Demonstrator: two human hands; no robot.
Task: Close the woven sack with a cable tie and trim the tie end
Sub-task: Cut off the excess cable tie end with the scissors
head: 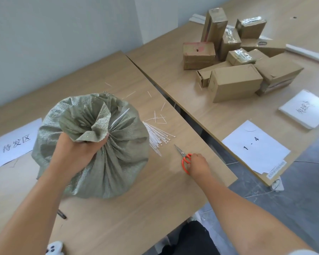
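Note:
A grey-green woven sack (pixel 107 162) stands on the near wooden table, its mouth gathered into a bunch. My left hand (pixel 77 150) grips the gathered neck from the near side. A white cable tie (pixel 121 116) sticks out from the neck, pointing up and to the right. Red-handled scissors (pixel 184 158) lie on the table to the right of the sack, blades pointing away. My right hand (pixel 198 164) rests on their handles, fingers curled around the loops.
A bundle of white cable ties (pixel 157 138) lies between sack and scissors, with cut tie ends (pixel 159 117) scattered behind. Cardboard boxes (pixel 236 57) are piled on the far table. Paper sheets (pixel 254 146) lie on both tables. A dark pen (pixel 62 215) lies near my left forearm.

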